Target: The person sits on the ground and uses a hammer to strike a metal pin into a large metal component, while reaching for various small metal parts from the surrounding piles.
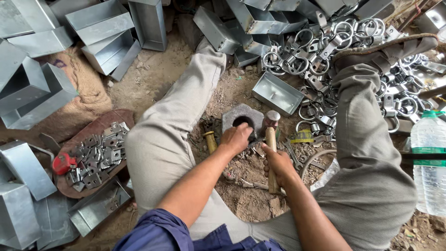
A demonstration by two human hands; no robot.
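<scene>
A dirt-floor metal workshop: folded sheet-metal boxes [100, 28] and ring clamps [325, 42] lie heaped around a block anvil [241, 118] on the ground

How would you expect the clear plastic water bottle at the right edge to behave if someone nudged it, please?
The water bottle looks nearly full, so it is probably heavy for its size and would resist a light nudge. It appears upright on uneven dirt, so a firmer push might tip it. Being round, it would likely roll once down.
</scene>
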